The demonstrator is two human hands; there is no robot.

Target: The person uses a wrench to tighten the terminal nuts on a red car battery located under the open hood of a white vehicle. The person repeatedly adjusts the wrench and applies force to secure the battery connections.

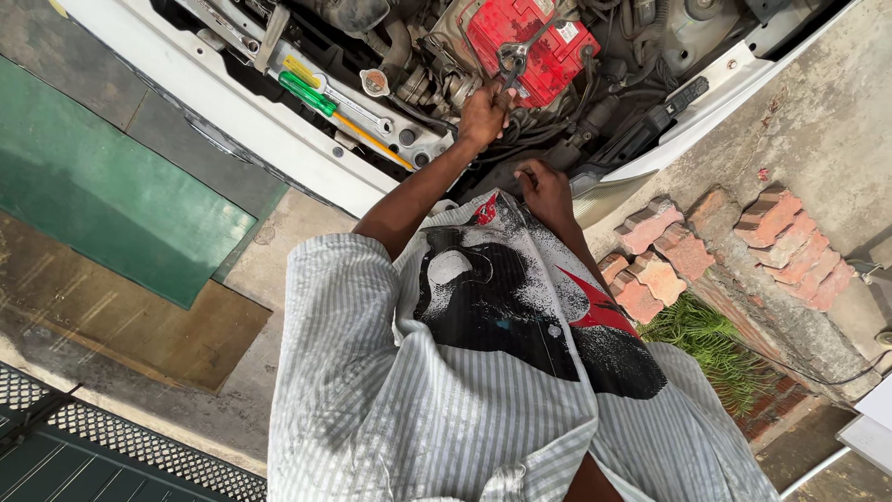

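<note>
Pliers (511, 63) are sitting over the red battery (530, 37), gripped in my left hand (485, 113); I'm keeping my right hand (544, 191) clenched just below. Metal bridging terminals risks shorting.

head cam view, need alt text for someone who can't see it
Seen from above, a person leans over a white car's open engine bay, left hand gripping pliers beside a red battery, right hand lower near the bumper. Screwdrivers lie on the front panel.
</note>
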